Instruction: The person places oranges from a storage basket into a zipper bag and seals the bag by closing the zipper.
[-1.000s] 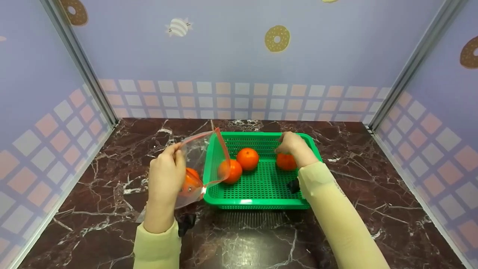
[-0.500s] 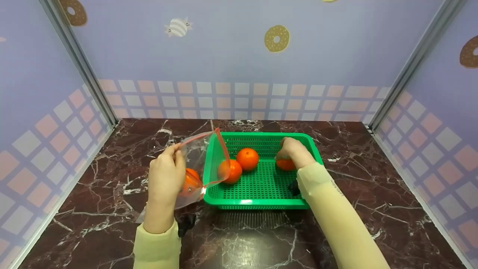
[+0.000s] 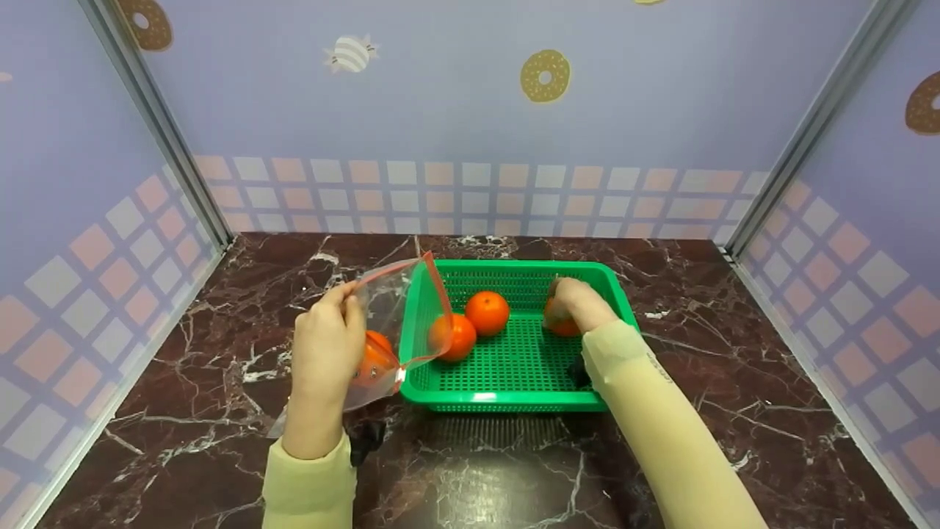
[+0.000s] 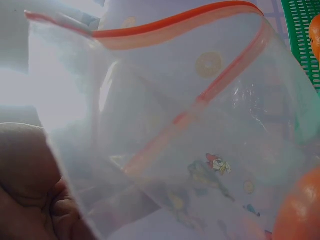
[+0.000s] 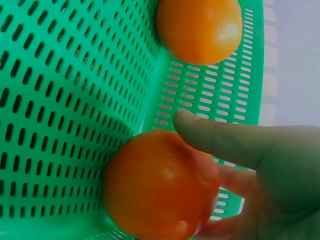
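Note:
My left hand (image 3: 327, 342) pinches the edge of a clear plastic zip bag (image 4: 150, 90) that has an orange-red strip along its mouth. The bag's mouth gapes toward the basket, and an orange (image 3: 376, 351) lies inside it. My right hand (image 3: 581, 305) reaches into the right end of a green plastic basket (image 3: 514, 397). Its thumb and fingers curl around an orange (image 5: 160, 185), low by the basket floor in the right wrist view. Two more oranges sit at the basket's left: one farther back (image 3: 487, 314), the other (image 3: 459, 338) partly behind the bag's film.
The dark red marbled tabletop (image 3: 470, 477) stretches around the basket and bag. Patterned lilac walls (image 3: 470, 117) enclose it at the back and both sides. The bag's mouth overlaps the basket's left rim in the head view.
My right hand has shifted slightly on the orange at the basket's right end, its fingers going lower around it. My left hand and the bag have stayed in place.

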Motion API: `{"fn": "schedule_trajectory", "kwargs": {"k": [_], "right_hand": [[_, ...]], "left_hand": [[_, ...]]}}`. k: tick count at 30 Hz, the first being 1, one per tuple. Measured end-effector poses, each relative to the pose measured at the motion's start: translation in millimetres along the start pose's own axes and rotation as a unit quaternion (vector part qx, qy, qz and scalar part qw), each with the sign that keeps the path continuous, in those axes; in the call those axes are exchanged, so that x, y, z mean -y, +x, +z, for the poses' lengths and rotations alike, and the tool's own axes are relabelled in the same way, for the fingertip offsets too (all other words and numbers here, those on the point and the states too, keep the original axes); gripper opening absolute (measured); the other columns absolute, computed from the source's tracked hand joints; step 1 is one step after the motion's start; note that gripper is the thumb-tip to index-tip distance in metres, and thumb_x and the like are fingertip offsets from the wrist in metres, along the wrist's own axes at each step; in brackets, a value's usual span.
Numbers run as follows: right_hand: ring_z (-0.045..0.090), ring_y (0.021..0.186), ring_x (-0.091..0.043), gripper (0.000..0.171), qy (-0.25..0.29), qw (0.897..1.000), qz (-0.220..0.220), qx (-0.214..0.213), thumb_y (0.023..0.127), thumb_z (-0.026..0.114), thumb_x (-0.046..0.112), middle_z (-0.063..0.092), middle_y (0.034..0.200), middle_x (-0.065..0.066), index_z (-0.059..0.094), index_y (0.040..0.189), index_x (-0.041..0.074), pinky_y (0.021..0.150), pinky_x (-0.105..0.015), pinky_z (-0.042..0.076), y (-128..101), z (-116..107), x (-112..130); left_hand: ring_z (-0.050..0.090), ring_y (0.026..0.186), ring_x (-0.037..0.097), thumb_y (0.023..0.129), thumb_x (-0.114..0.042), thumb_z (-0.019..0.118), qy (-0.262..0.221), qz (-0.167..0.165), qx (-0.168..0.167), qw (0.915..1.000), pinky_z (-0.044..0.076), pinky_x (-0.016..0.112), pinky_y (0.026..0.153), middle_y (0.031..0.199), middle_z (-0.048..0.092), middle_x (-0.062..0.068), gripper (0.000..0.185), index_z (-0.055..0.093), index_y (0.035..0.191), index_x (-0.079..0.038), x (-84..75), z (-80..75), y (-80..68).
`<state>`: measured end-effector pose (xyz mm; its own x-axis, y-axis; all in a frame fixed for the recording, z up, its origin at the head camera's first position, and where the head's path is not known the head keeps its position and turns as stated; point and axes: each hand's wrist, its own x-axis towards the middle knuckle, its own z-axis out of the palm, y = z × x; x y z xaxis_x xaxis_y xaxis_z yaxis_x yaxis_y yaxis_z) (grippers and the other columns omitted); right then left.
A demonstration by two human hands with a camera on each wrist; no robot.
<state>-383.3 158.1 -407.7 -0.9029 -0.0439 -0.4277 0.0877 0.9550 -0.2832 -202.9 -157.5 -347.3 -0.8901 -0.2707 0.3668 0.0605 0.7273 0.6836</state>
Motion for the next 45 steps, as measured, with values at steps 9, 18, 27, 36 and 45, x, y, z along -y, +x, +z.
{"fn": "schedule_trajectory", "kwargs": {"k": [9, 18, 27, 36, 45], "right_hand": [[0.049, 0.140, -0.041, 0.061, -0.008, 0.999, -0.026, -0.025, 0.091, 0.076, 0.018, 0.049, 0.153, -0.023, 0.053, 0.145, 0.002, 0.115, -0.051, 0.044, 0, 4, -3], [0.054, 0.132, -0.038, 0.058, 0.005, 0.999, -0.044, -0.028, 0.087, 0.074, 0.016, 0.055, 0.146, -0.023, 0.056, 0.139, 0.000, 0.112, -0.050, 0.047, 0, -1, -6], [0.059, 0.120, -0.039, 0.067, 0.087, 0.995, -0.052, -0.011, 0.084, 0.076, 0.014, 0.054, 0.141, -0.026, 0.050, 0.146, 0.007, 0.094, -0.049, 0.057, -4, -9, -9], [0.058, 0.127, -0.045, 0.067, 0.199, 0.977, -0.077, -0.001, 0.088, 0.076, 0.011, 0.046, 0.150, -0.027, 0.049, 0.149, 0.012, 0.092, -0.050, 0.060, -9, -15, -14], [0.059, 0.126, -0.044, 0.065, 0.276, 0.954, -0.117, -0.013, 0.090, 0.078, 0.013, 0.043, 0.154, -0.022, 0.049, 0.148, 0.019, 0.095, -0.052, 0.059, -18, -25, -13]], "left_hand": [[0.062, 0.059, 0.031, 0.105, -0.009, 0.050, -0.001, 0.009, -0.006, 0.9999, 0.049, 0.043, 0.059, 0.093, 0.075, 0.028, 0.035, 0.066, 0.131, 0.006, 0.3, 0.3, 0.0], [0.059, 0.057, 0.029, 0.104, -0.008, 0.050, 0.001, 0.015, -0.012, 0.9998, 0.047, 0.042, 0.059, 0.092, 0.075, 0.027, 0.034, 0.067, 0.130, 0.007, 0.9, 1.3, 0.8], [0.061, 0.059, 0.031, 0.104, -0.008, 0.050, 0.004, 0.011, -0.012, 0.9999, 0.049, 0.046, 0.060, 0.091, 0.074, 0.028, 0.034, 0.067, 0.130, 0.006, 0.8, 1.4, 1.2], [0.071, 0.078, 0.043, 0.104, -0.010, 0.048, 0.001, 0.011, -0.015, 0.9998, 0.056, 0.057, 0.074, 0.101, 0.075, 0.029, 0.036, 0.067, 0.130, 0.005, 0.9, 1.4, 0.7], [0.059, 0.059, 0.028, 0.104, -0.009, 0.049, 0.002, 0.005, -0.004, 1.0000, 0.047, 0.042, 0.059, 0.090, 0.074, 0.026, 0.035, 0.066, 0.132, 0.005, 0.2, 0.2, 0.7]]}}
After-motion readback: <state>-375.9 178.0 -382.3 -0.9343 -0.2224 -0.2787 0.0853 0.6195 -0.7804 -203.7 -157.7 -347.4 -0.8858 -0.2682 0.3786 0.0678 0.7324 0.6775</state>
